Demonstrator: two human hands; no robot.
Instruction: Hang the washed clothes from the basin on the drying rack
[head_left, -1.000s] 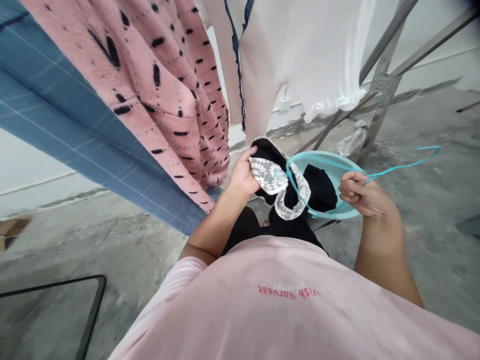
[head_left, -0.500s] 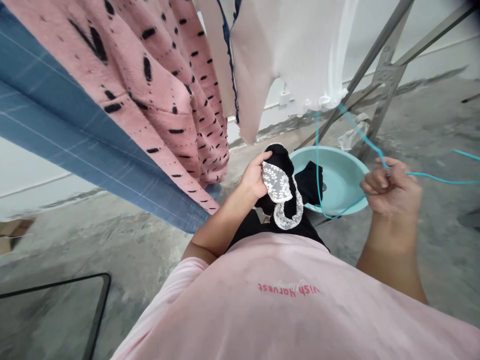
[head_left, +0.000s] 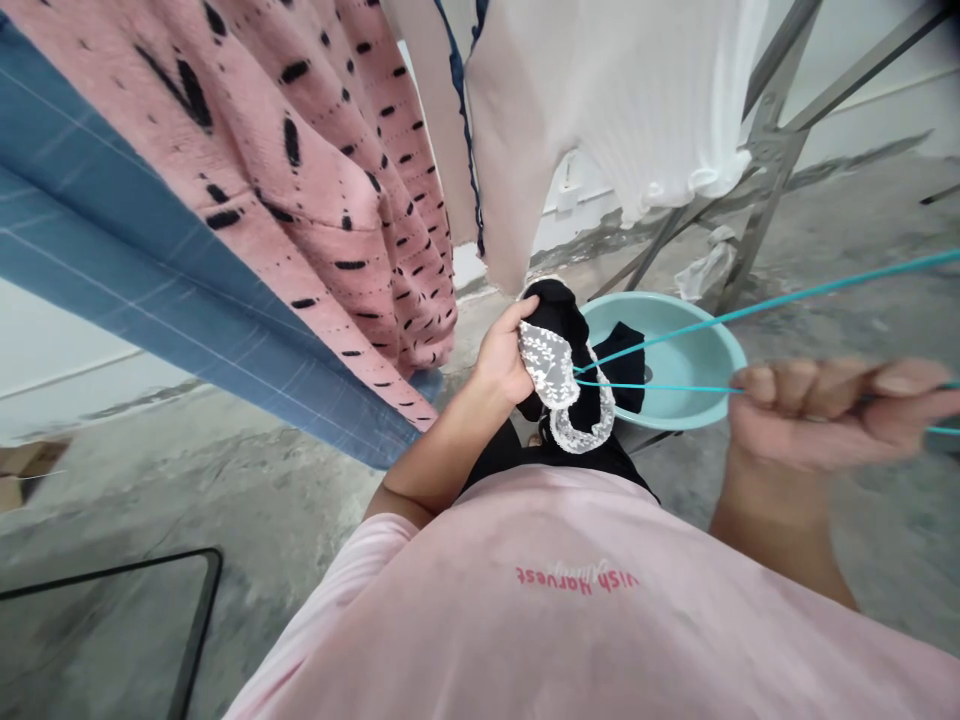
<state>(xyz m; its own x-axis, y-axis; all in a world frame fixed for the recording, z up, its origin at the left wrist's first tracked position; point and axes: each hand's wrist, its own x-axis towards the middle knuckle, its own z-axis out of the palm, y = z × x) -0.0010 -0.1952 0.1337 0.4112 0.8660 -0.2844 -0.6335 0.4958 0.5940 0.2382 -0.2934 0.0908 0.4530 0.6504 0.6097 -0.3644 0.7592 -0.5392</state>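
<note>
Before us, a basin on the floor holds a cloth; the rack stands behind, a sweater hangs left.

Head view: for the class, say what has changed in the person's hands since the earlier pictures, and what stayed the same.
The right hand has moved rightward, keeping hold of the teal hanger, which now stretches flat across the teal basin. The left hand still holds the black lace-trimmed garment. The basin and the black cloth in it stayed put.
</note>
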